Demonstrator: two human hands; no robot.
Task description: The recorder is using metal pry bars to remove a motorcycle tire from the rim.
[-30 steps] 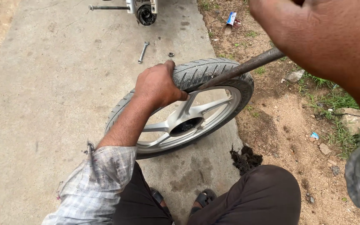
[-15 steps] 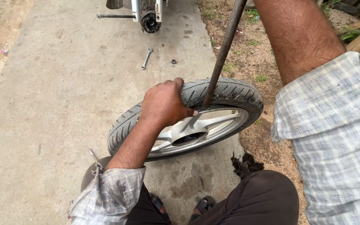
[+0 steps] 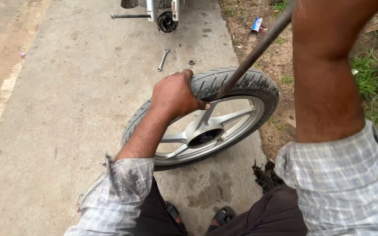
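Black ribbed rubber tyre (image 3: 246, 83) on a silver spoked alloy wheel (image 3: 206, 131), flat on the grey concrete slab (image 3: 66, 109), far edge out over the brown dirt verge (image 3: 281, 126). Long dark metal rod (image 3: 254, 54) slanting down from the upper right, tip wedged where the tyre's inner lip met the silver rim, just beside the thumb. Left hand (image 3: 173, 94) pressed down on the near-top of the tyre, fingers curled over the tread and closed on the rubber, thumb stretched toward the rod's tip. Right hand out of frame at the top edge; only the bare forearm (image 3: 324, 74) in view, raised high, so grip on the rod impossible to tell. Rolled, grease-smeared pale checked shirt sleeves (image 3: 119, 192) at both elbows, dark trousers (image 3: 263, 214) below, a sandalled foot (image 3: 222, 216) tucked near the bottom edge. Clump of dark, oily debris (image 3: 265, 175) on the slab's edge just beside the wheel. Farther out, a small silver spanner (image 3: 163, 60) and a dark nut (image 3: 191, 62) lying on the concrete, near each other, well apart from the tyre. Beyond them, at the top edge, the lower metal parts of a motorcycle (image 3: 165, 15) with a thin axle rod (image 3: 127, 16) pointing left. Scrap of blue and white litter (image 3: 257, 24) on the dirt, green grass (image 3: 372, 74) at the right.
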